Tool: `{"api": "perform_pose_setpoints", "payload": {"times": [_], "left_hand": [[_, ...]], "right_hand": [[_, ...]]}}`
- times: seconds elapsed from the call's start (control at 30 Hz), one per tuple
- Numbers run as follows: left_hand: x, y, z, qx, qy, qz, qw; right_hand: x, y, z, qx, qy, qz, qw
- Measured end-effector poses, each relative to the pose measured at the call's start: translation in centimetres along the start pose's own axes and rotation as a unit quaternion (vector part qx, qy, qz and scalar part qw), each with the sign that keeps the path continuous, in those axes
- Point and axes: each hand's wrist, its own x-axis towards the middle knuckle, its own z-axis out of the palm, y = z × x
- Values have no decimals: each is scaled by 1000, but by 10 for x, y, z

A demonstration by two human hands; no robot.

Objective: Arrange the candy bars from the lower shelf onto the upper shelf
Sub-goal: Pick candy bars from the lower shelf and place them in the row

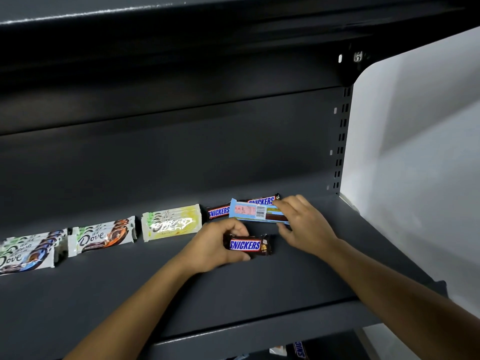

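My left hand gripped a Snickers bar low over the upper shelf. My right hand pinched a light-blue bar, barcode up, overlapping the Snickers row. Released there, it would likely have ridden up and knocked that row askew.

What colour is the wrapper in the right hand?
The wrapper in the right hand is light blue, seen in the head view.
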Motion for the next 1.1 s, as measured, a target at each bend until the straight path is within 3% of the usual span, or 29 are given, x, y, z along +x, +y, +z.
{"api": "perform_pose_setpoints", "payload": {"times": [0.13, 0.23, 0.43, 0.7, 1.1], "left_hand": [[1, -11, 3, 5, 59, 5, 998], [8, -26, 2, 91, 136, 26, 986], [22, -46, -9, 314, 244, -79, 914], [39, -51, -3, 383, 183, -60, 904], [57, -50, -2, 390, 88, -26, 916]], "right_hand": [[0, -2, 1, -6, -4, -1, 1000], [1, -4, 2, -20, 7, 4, 1000], [2, 0, 3, -32, 41, 68, 996], [2, 5, 3, -38, 55, 111, 992], [3, 6, 3, -28, 58, 129, 990]]}}
